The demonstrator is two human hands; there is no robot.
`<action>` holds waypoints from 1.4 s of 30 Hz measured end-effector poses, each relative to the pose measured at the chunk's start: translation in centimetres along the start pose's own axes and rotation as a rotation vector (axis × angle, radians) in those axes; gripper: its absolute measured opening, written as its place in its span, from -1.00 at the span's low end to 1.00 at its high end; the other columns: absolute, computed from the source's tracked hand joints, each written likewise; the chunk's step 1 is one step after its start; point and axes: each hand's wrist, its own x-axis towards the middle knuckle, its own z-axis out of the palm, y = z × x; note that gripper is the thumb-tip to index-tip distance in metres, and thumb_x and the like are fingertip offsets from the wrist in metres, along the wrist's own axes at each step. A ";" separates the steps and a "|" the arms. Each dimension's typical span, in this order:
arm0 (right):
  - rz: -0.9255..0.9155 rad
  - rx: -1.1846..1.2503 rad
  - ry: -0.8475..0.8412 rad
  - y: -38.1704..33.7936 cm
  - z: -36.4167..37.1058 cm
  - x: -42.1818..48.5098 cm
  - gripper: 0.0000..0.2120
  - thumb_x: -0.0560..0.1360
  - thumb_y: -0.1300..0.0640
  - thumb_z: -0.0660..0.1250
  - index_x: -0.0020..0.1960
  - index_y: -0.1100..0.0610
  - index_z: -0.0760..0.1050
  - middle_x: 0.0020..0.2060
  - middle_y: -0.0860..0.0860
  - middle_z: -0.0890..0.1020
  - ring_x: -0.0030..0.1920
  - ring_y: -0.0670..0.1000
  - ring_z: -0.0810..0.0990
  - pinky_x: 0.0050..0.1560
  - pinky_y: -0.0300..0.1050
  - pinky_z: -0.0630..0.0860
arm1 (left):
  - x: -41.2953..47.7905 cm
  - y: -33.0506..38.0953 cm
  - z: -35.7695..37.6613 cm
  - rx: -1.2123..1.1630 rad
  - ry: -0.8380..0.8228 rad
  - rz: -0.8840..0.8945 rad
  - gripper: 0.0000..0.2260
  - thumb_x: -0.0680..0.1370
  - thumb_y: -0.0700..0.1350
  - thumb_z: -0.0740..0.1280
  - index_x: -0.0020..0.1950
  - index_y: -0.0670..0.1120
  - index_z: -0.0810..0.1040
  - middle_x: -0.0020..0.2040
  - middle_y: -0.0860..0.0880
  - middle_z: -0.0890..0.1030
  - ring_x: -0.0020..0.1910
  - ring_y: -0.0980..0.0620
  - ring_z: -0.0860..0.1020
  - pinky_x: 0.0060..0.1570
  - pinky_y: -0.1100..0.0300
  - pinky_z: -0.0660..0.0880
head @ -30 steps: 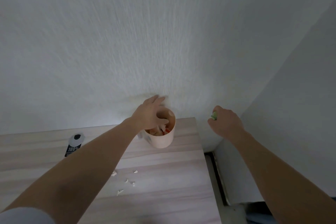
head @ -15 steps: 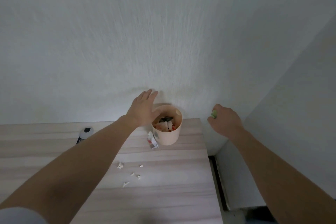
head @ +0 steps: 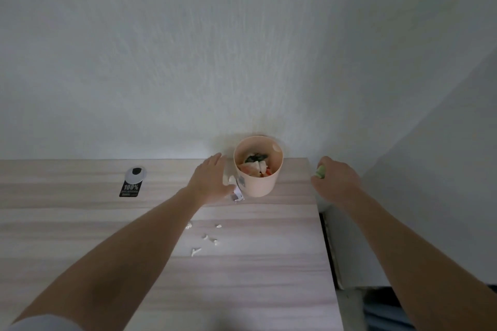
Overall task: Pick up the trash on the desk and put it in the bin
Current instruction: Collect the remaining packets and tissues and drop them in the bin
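The left hand (head: 208, 183) is held flat and spread on the desk (head: 255, 277), just beside the bin (head: 257, 169). A green scrap (head: 320, 171) is clamped in the right hand (head: 336, 183). White crumbs (head: 205, 236) are scattered on the desk.

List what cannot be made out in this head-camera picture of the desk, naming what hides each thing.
- Green item in the right hand: only a corner shows; closed fingers hide the rest.
- White wrapper beside the bin: partly covered by the left hand.
- Black tag: small print is too small to read.
- Bin contents: lower layers are hidden by the top pieces and the wall.
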 end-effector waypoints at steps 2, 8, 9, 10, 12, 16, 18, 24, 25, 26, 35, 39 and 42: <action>0.016 -0.010 -0.024 0.6 1.1 0.4 -0.79 0.46 0.01 0.27 0.02 0.10 0.42 -0.08 0.13 0.60 -0.07 0.16 0.54 -0.13 -0.07 0.42 | 0.6 -0.2 2.0 -0.043 -0.039 -0.002 -0.26 0.40 0.15 0.40 0.48 -0.07 0.20 0.49 -0.08 0.29 0.47 -0.10 0.25 0.41 0.02 0.26; 0.067 -0.016 -0.088 2.7 3.3 1.9 -0.82 0.47 0.05 0.28 -0.01 0.14 0.41 -0.20 0.10 0.53 -0.18 0.14 0.45 -0.18 -0.10 0.37 | 3.1 -0.4 6.8 -0.040 -0.109 0.010 -0.42 0.38 0.11 0.43 0.32 -0.06 0.38 0.24 -0.05 0.50 0.16 -0.08 0.50 0.11 0.03 0.51; 0.072 -0.012 -0.099 3.0 3.7 2.2 -0.82 0.47 0.05 0.28 -0.02 0.14 0.41 -0.22 0.08 0.51 -0.19 0.13 0.44 -0.19 -0.09 0.37 | 3.5 -0.6 7.5 -0.033 -0.124 0.003 -0.46 0.39 0.10 0.42 0.30 -0.07 0.39 0.21 -0.06 0.51 0.14 -0.08 0.50 0.09 0.02 0.52; 0.078 -0.006 -0.105 3.4 4.0 2.5 -0.83 0.47 0.05 0.29 -0.03 0.14 0.40 -0.24 0.07 0.50 -0.20 0.13 0.44 -0.19 -0.09 0.37 | 3.9 -0.7 8.1 -0.021 -0.136 -0.006 -0.49 0.40 0.10 0.40 0.27 -0.07 0.40 0.18 -0.06 0.52 0.12 -0.08 0.50 0.07 0.01 0.53; 0.088 0.003 -0.113 3.9 4.6 2.9 -0.84 0.47 0.05 0.30 -0.07 0.12 0.39 -0.27 0.05 0.49 -0.21 0.13 0.45 -0.21 -0.10 0.38 | 4.5 -1.2 9.3 0.015 -0.143 -0.016 -0.54 0.39 0.11 0.36 0.21 -0.06 0.43 0.12 -0.06 0.51 0.09 -0.08 0.49 0.02 -0.01 0.55; 0.096 0.012 -0.121 4.7 5.6 3.4 -0.84 0.47 0.05 0.30 -0.09 0.12 0.39 -0.30 0.05 0.48 -0.20 0.14 0.48 -0.21 -0.10 0.40 | 5.3 -1.6 10.5 0.071 -0.100 -0.015 -0.63 0.36 0.05 0.32 0.11 -0.07 0.50 0.05 -0.08 0.50 0.02 -0.10 0.47 -0.07 0.02 0.56; 0.104 0.030 -0.113 4.9 6.0 3.5 -0.85 0.46 0.07 0.30 -0.10 0.13 0.40 -0.32 0.04 0.47 -0.22 0.13 0.46 -0.23 -0.10 0.38 | 5.4 -1.9 10.7 0.024 -0.096 -0.032 -0.70 0.39 0.01 0.33 0.06 -0.06 0.55 0.02 -0.08 0.51 0.01 -0.11 0.49 -0.09 0.04 0.55; 0.101 0.020 -0.136 4.2 6.2 3.2 -0.85 0.47 0.06 0.28 -0.07 0.13 0.39 -0.29 0.04 0.50 -0.18 0.14 0.48 -0.20 -0.08 0.42 | 4.6 -2.8 10.6 -0.094 -0.142 -0.075 -0.87 0.49 -0.17 0.24 -0.07 -0.12 0.58 -0.04 -0.11 0.65 -0.02 -0.14 0.59 -0.06 0.12 0.47; 0.098 0.021 -0.128 3.9 6.1 3.1 -0.84 0.46 0.05 0.28 -0.07 0.13 0.39 -0.27 0.06 0.50 -0.17 0.15 0.49 -0.19 -0.07 0.43 | 4.3 -2.9 10.3 -0.098 -0.146 -0.075 -0.87 0.50 -0.18 0.22 -0.06 -0.13 0.56 -0.04 -0.10 0.65 -0.02 -0.13 0.59 -0.06 0.12 0.48; 0.092 0.027 -0.117 3.7 5.9 3.0 -0.84 0.46 0.06 0.28 -0.07 0.13 0.39 -0.27 0.06 0.50 -0.18 0.15 0.48 -0.19 -0.08 0.43 | 4.1 -3.0 9.8 -0.105 -0.146 -0.073 -0.87 0.51 -0.19 0.21 -0.02 -0.14 0.53 -0.03 -0.10 0.65 -0.03 -0.12 0.58 -0.08 0.12 0.48; 0.039 0.041 -0.062 0.4 3.6 2.1 -0.79 0.49 0.01 0.27 0.04 0.11 0.42 -0.13 0.09 0.55 -0.15 0.11 0.45 -0.18 -0.12 0.32 | 0.5 -2.9 2.2 -0.158 0.063 0.035 -0.90 0.63 -0.13 0.08 -0.08 -0.02 0.32 -0.22 -0.01 0.45 -0.26 0.00 0.46 -0.23 0.11 0.39; 0.020 0.074 -0.027 -0.9 2.3 1.2 -0.83 0.47 0.01 0.27 -0.01 0.07 0.39 -0.10 0.10 0.59 -0.11 0.14 0.51 -0.18 -0.10 0.37 | -0.2 -1.3 -1.5 -0.201 0.169 0.071 -0.87 0.62 -0.13 0.06 -0.12 -0.03 0.30 -0.23 -0.04 0.44 -0.30 0.02 0.43 -0.26 0.10 0.37; 0.008 0.081 0.006 -1.3 1.1 0.5 -0.77 0.47 0.01 0.27 0.07 0.09 0.44 -0.06 0.11 0.60 -0.05 0.15 0.54 -0.17 -0.11 0.36 | -0.3 0.9 -3.8 -0.213 0.188 0.114 -0.89 0.60 -0.14 0.11 -0.13 -0.07 0.32 -0.28 -0.03 0.43 -0.36 0.04 0.40 -0.35 0.12 0.33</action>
